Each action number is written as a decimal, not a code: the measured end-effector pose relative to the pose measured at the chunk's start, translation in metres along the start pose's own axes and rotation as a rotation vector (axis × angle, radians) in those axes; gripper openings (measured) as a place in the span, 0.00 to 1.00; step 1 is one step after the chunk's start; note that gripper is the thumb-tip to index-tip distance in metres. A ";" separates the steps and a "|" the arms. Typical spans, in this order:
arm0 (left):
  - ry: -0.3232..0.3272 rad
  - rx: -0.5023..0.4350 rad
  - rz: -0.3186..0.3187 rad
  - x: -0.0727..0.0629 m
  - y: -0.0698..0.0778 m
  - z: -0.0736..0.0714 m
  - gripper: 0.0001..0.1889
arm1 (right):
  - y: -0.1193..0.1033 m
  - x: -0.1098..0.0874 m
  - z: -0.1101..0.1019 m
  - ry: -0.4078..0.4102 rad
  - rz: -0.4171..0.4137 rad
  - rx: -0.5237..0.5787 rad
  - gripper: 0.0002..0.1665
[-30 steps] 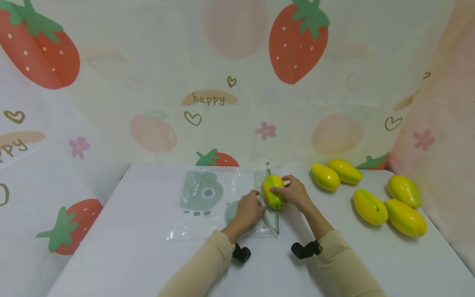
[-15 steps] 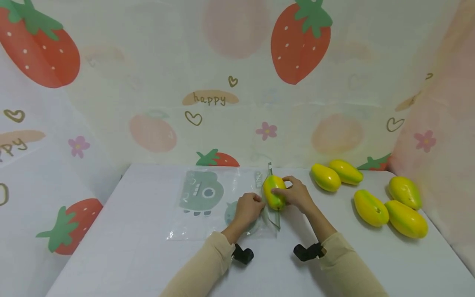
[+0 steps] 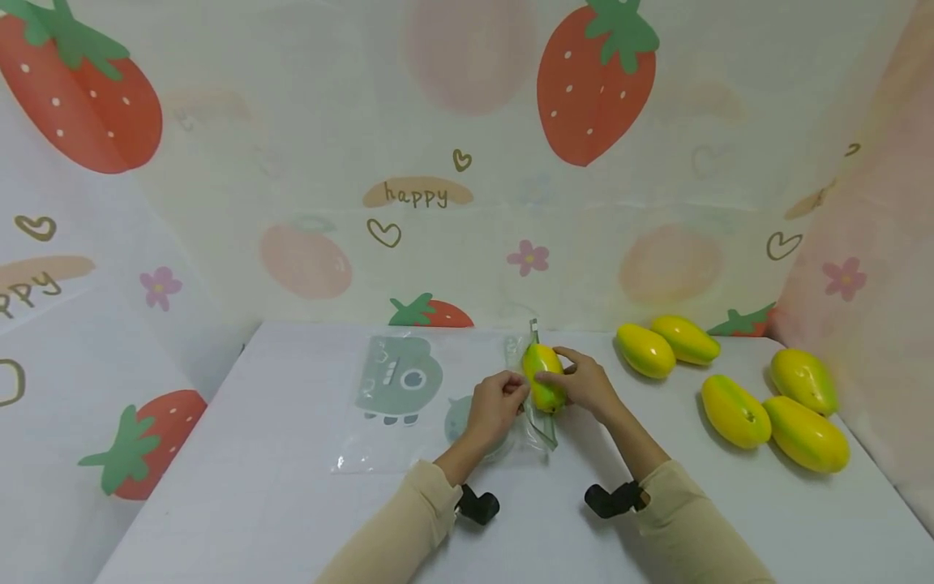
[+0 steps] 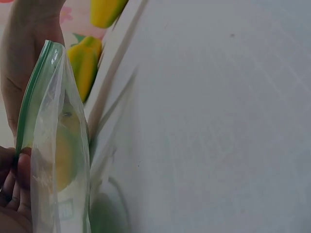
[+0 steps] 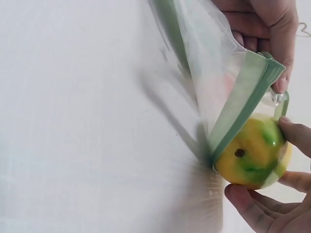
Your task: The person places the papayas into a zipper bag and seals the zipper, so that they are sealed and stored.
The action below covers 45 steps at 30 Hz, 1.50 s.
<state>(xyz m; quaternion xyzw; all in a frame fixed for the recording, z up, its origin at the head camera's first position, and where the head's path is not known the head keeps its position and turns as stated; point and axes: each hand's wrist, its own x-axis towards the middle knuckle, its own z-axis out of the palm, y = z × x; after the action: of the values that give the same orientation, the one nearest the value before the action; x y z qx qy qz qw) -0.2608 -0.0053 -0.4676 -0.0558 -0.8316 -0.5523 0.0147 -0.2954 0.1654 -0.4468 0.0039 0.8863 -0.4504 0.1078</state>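
Fruit (image 5: 250, 158) sat at mouth of bag (image 3: 412, 377), gripped by right hand's (image 3: 589, 384) fingers; left hand's (image 3: 493, 410) pinched bag's edge. Looked firm, glossy, probably slippery; best held round its middle.

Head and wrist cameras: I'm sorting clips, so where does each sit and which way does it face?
Head: worn on the head, facing forward and down at the clear bag, held fruit and tabletop; left hand, right hand and sleeves show.
Left wrist: on that wrist, facing the bag's green edge; parts of both hands at picture left.
Right wrist: on that wrist, facing the fruit at the bag's mouth; parts of both hands at picture right.
Both wrist views share the bag and fruit.
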 end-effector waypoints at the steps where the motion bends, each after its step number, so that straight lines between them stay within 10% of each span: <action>1: -0.002 -0.004 0.017 0.000 0.000 0.000 0.08 | 0.000 0.001 0.000 -0.008 -0.009 0.001 0.46; 11: -0.043 -0.086 0.073 -0.001 -0.003 -0.006 0.09 | 0.000 0.008 0.006 -0.114 0.012 0.098 0.43; 28: -0.176 -0.177 0.070 0.002 0.000 -0.011 0.10 | -0.003 0.021 0.025 0.011 -0.037 0.373 0.30; 37: -0.178 -0.197 0.070 0.000 -0.002 -0.011 0.10 | -0.006 0.022 0.040 0.117 -0.009 0.244 0.25; 45: -0.154 -0.249 0.037 0.000 -0.002 -0.009 0.10 | -0.006 0.022 0.043 0.054 -0.086 0.274 0.17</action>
<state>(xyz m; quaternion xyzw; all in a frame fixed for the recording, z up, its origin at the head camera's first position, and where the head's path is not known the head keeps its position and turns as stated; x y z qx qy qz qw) -0.2615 -0.0147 -0.4662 -0.1149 -0.7542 -0.6449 -0.0461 -0.3093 0.1258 -0.4708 -0.0071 0.8185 -0.5710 0.0628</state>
